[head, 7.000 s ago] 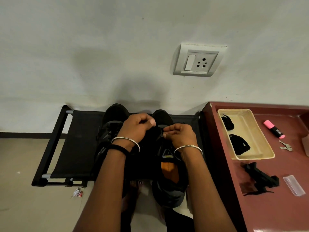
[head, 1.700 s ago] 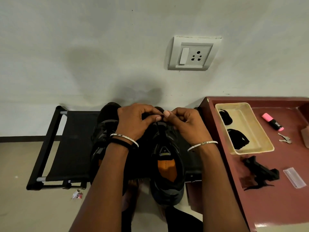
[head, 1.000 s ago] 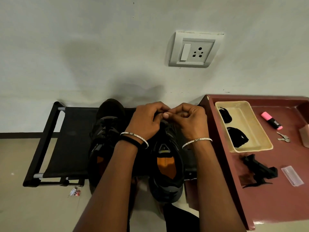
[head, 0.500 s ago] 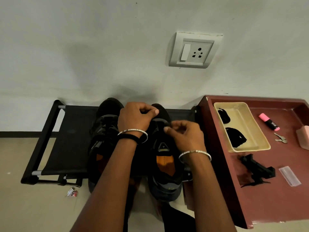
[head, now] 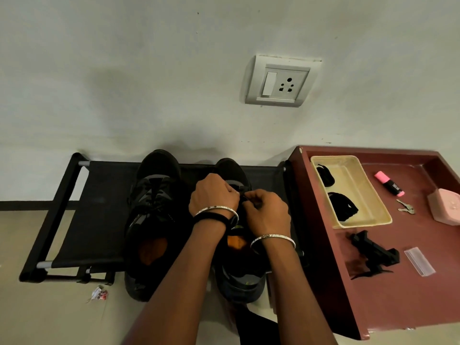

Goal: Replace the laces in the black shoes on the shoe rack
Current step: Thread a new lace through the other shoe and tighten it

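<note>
Two black shoes with orange insoles stand side by side on a black fabric shoe rack (head: 97,220) against the wall. The left shoe (head: 154,210) is laced. Over the front lacing of the right shoe (head: 231,175) my left hand (head: 214,195) and my right hand (head: 266,212) meet, both pinching a black lace (head: 242,192) between fingertips. My hands hide most of that shoe's eyelets. On the maroon table to the right, a beige tray (head: 373,202) holds two bundles of black laces (head: 342,206).
The maroon table (head: 398,302) stands beside the rack with a pink highlighter (head: 389,183), keys (head: 405,207), a pink box (head: 445,206), a black tangle of laces (head: 373,255) and a clear plastic sleeve (head: 419,261). A wall socket (head: 280,80) is above. A wrapper (head: 98,293) lies on the floor.
My hands have moved together and lower along the right shoe's lacing, fingertips meeting on the lace again. The camera view shifted slightly.
</note>
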